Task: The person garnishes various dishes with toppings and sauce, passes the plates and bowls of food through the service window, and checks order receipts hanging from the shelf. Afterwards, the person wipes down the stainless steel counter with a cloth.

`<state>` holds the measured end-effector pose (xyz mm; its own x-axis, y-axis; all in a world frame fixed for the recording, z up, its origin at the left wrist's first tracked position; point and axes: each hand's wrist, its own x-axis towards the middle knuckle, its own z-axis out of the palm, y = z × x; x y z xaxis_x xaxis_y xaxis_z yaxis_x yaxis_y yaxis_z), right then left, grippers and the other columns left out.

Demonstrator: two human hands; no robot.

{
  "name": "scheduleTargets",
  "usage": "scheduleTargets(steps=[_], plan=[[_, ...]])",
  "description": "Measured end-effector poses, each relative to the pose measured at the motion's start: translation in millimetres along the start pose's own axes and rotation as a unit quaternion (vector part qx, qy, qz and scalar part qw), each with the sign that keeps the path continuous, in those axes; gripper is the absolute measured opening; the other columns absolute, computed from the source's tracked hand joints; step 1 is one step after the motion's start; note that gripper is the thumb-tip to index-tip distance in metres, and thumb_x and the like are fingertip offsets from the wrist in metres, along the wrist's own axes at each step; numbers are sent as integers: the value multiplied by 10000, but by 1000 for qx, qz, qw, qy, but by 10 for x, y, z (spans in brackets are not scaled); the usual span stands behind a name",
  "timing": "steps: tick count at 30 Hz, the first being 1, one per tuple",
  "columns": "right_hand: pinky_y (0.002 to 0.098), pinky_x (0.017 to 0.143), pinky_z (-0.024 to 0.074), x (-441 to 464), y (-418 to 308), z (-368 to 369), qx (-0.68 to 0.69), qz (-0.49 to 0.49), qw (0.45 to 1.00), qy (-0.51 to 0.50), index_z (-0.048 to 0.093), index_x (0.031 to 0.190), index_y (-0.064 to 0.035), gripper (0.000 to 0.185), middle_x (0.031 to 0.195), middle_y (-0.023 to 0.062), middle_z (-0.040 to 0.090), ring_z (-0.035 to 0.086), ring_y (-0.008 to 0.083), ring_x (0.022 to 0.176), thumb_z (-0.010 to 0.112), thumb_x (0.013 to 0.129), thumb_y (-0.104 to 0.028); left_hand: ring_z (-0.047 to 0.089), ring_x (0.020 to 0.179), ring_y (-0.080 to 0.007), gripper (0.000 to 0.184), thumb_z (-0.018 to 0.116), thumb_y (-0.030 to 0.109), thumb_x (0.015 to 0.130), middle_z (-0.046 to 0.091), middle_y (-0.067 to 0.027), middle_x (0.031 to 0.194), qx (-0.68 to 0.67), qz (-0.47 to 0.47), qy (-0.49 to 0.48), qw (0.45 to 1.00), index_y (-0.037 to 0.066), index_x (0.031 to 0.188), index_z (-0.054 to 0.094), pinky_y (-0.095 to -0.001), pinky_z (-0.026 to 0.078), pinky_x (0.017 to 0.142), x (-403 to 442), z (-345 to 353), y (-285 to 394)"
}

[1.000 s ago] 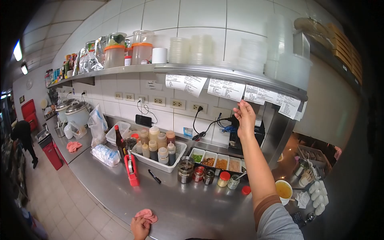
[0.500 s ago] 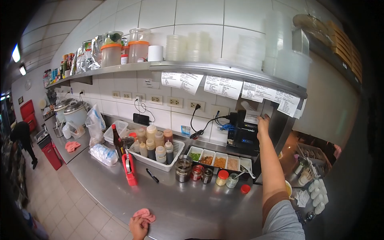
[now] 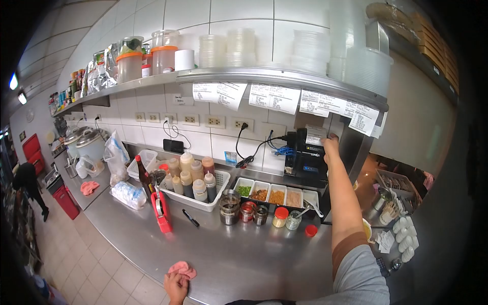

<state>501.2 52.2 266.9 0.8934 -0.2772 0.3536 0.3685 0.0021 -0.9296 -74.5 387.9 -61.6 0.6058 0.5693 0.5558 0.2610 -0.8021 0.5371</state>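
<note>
My right hand (image 3: 331,144) reaches out to the black receipt printer (image 3: 306,165) against the back wall. Its fingers are closed at the right edge of a printed paper slip (image 3: 316,135) on top of the printer; the fingertips are partly hidden. At the counter's front edge, my left hand (image 3: 176,288) is curled against a crumpled pink cloth (image 3: 184,269), fingers closed on its near side. Other printed slips (image 3: 274,96) hang from the shelf edge above.
A tray of food containers (image 3: 277,196) sits below the printer, with several jars (image 3: 230,208) before it. Leftward are a marker (image 3: 190,217), a red tape dispenser (image 3: 161,213) and a white basket of squeeze bottles (image 3: 219,190). A person in dark clothes (image 3: 30,185) stands far left.
The slip at the printer has shifted and lies flatter, its printed face showing more, with my right hand at its edge. My left hand stays at the cloth. The view has shifted slightly.
</note>
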Motion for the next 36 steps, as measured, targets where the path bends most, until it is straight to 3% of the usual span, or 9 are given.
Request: scheduleTargets(steps=[6, 18, 26, 29, 31, 32, 33, 34, 36], plan=[[316, 848, 457, -101, -45, -21, 34, -48, 996, 61, 510, 1197, 44, 459, 1039, 182, 620, 603, 242, 951, 635, 756, 52, 521, 851, -276, 114, 680, 45, 637, 634, -6, 882, 1, 0, 3, 1000, 141, 696, 658, -373, 449, 762, -8, 20, -28], [311, 758, 478, 36, 22, 82, 69, -65, 989, 118, 541, 1128, 37, 373, 915, 135, 634, 608, 213, 847, 667, 777, 31, 522, 859, -277, 118, 683, 38, 632, 636, -11, 884, 7, -8, 8, 1000, 133, 695, 655, -369, 452, 769, -35, 72, -86], [269, 854, 424, -487, -43, 43, 192, -178, 965, 7, 465, 1223, 2, 401, 1016, 72, 582, 548, 146, 921, 587, 843, 44, 520, 923, -290, 119, 710, 111, 646, 619, -56, 1002, 41, -20, -14, 999, 132, 758, 675, -366, 442, 828, -37, 87, -94], [262, 912, 401, -1455, -161, 178, 221, -234, 941, -105, 430, 1263, -32, 435, 1099, 48, 517, 507, 135, 1035, 603, 864, -28, 507, 1090, -301, 256, 747, 213, 655, 565, -139, 1193, 152, 43, -104, 982, 160, 902, 709, -350, 402, 938, 140, -146, 365], [267, 876, 418, -2335, -214, 372, 226, -246, 932, -138, 419, 1257, -22, 406, 1063, 36, 518, 513, 136, 980, 559, 877, 12, 417, 1277, -286, 504, 764, 330, 690, 458, -178, 1366, 176, 98, -137, 970, 143, 1145, 653, -360, 333, 1032, 334, -288, 757], [271, 918, 410, -2730, -73, 386, 185, -240, 928, -216, 405, 1281, -32, 422, 1097, 46, 510, 508, 142, 1032, 564, 891, -24, 409, 1292, -280, 538, 758, 344, 717, 456, -175, 1372, -26, 3, -170, 985, 122, 1187, 620, -379, 330, 1048, 409, -222, 835], [286, 972, 392, -3097, 120, 399, 193, -176, 907, -331, 418, 1258, -29, 401, 1132, 59, 514, 500, 146, 1090, 577, 890, -32, 400, 1307, -274, 574, 753, 357, 743, 453, -172, 1377, -228, -89, -192, 950, 101, 1229, 587, -398, 328, 1064, 492, -108, 865], [310, 986, 390, -3541, -16, 396, 150, -90, 893, -414, 471, 1155, -17, 272, 1175, 86, 520, 498, 160, 1133, 568, 901, -28, 391, 1323, -268, 612, 747, 371, 769, 451, -169, 1383, -421, -173, -204, 866, 80, 1271, 554, -417, 325, 1080, 563, -69, 892], [345, 952, 419, -4106, 202, 454, 126, -168, 822, -529, 546, 996, -11, 108, 1145, 102, 579, 543, 221, 1117, 568, 890, -17, 473, 1247, -244, 606, 719, 348, 819, 502, -144, 1332, -642, -241, -213, 696, 29, 1293, 516, -398, 391, 1031, 770, -325, 1100]])
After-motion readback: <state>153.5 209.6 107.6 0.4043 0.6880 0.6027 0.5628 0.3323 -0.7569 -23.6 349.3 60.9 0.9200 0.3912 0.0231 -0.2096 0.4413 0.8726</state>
